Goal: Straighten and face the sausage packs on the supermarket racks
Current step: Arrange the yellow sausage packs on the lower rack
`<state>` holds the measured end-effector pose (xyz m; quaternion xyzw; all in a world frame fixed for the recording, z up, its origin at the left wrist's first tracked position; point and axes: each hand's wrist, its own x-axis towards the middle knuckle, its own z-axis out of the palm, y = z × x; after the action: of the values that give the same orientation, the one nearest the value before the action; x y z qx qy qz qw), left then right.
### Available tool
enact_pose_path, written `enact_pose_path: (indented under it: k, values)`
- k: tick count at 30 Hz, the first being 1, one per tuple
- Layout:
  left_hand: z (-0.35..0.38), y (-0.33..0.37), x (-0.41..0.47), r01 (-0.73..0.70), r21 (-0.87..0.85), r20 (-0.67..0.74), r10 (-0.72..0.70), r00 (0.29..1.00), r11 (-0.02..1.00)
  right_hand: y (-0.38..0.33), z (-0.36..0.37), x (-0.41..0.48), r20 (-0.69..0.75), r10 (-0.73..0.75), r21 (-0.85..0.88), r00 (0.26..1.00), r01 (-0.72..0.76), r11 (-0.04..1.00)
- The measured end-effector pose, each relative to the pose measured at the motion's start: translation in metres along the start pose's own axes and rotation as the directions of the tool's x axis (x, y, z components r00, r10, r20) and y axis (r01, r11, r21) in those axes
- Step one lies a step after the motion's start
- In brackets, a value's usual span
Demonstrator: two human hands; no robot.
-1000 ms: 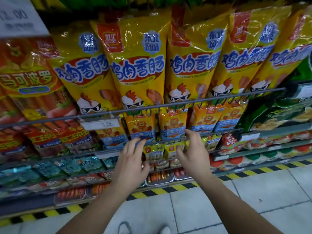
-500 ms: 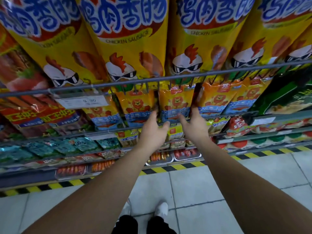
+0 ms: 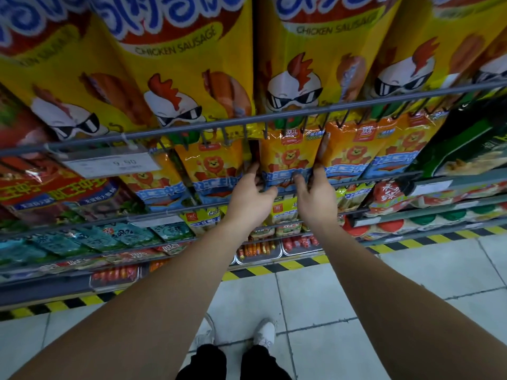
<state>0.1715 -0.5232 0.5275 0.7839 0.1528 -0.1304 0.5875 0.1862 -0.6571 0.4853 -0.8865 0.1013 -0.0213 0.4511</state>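
Note:
An orange lion sausage pack (image 3: 289, 157) stands in the second rack row, behind the grey wire rail (image 3: 170, 130). My left hand (image 3: 251, 198) grips its left edge, fingers curled round the side. My right hand (image 3: 315, 196) grips its right edge, thumb on the blue band at the front. Similar lion packs (image 3: 214, 168) stand on both sides. Large yellow chicken sausage packs (image 3: 175, 64) fill the row above.
A price tag (image 3: 112, 164) hangs on the rail at the left. Red packs (image 3: 52, 187) sit left, a green pack (image 3: 472, 144) right. Lower shelves hold small sausage packs and trays (image 3: 258, 249). Below are a hazard-striped base, tiled floor and my shoes (image 3: 264, 331).
Both hands rose from the lower shelf to the lion pack row and closed on the sides of one pack. The view moved closer to the rack.

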Motion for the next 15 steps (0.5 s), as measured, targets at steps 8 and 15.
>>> enact_pose_path:
  k: [8,15]
  values:
    - [-0.003,-0.007,-0.004,0.036,0.042,0.075,-0.039,0.996,0.998,-0.004,-0.001,-0.001,0.03,0.0,0.004,1.0,0.0,1.0]
    - [-0.022,-0.015,-0.03,0.004,0.143,0.08,-0.016,0.997,0.99,-0.01,-0.005,-0.009,0.012,0.025,0.012,1.0,-0.025,1.0]
